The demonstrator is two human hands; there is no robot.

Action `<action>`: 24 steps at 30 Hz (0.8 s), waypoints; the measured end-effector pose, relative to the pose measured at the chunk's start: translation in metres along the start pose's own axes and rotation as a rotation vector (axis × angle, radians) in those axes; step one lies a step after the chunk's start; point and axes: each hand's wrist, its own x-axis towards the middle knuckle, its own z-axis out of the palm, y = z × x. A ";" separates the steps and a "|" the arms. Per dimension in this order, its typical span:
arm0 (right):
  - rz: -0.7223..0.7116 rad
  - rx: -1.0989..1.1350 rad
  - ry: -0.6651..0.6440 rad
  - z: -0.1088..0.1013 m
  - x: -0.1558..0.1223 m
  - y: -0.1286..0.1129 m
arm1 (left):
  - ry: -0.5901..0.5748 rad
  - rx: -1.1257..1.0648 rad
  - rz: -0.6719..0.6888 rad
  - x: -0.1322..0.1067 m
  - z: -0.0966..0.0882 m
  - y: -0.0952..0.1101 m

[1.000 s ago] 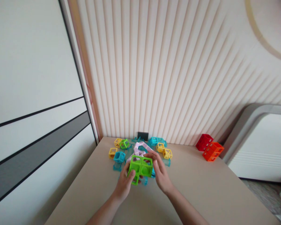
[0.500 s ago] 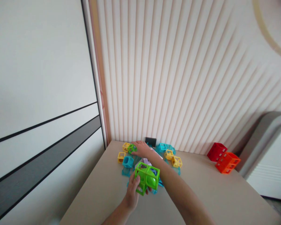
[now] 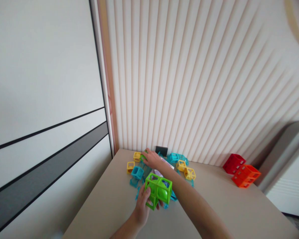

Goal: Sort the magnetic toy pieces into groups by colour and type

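Note:
My left hand (image 3: 142,203) is closed around a green block assembly (image 3: 162,192), made of several joined open-frame cubes, held up near the front of the pile. My right hand (image 3: 151,158) reaches across to the back left, its fingers wrapped over a single green cube block (image 3: 143,156) that they mostly hide. Close to that hand lie a yellow cube block (image 3: 137,156) and, nearer me, another yellow one (image 3: 130,167) with a blue cube block (image 3: 137,172) beside it. Pale purple pieces (image 3: 157,173) show between my arms, partly covered.
Yellow blocks (image 3: 189,173) and clear blue pieces (image 3: 182,159) lie right of my forearm. A black rectangular object (image 3: 161,151) leans at the ribbed wall (image 3: 164,83). Red (image 3: 233,163) and orange (image 3: 246,176) block stacks stand at the table's right (image 3: 214,196), near a grey-white appliance (image 3: 289,166).
My right hand's fingers have closed over the green cube, which was more exposed before and now sits slightly higher, away from the yellow one. My left hand keeps its hold.

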 end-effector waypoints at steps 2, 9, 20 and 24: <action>-0.007 -0.010 -0.005 -0.001 0.000 0.000 | 0.004 0.001 0.003 0.000 0.000 0.001; -0.045 0.046 0.031 -0.005 0.001 0.004 | 0.002 0.008 0.010 0.001 -0.003 -0.002; 0.181 0.596 0.561 -0.024 -0.051 0.019 | 0.119 -0.144 0.013 0.005 0.002 0.002; 0.300 0.794 0.730 -0.026 -0.100 0.021 | 0.168 -0.220 -0.024 0.012 0.012 0.019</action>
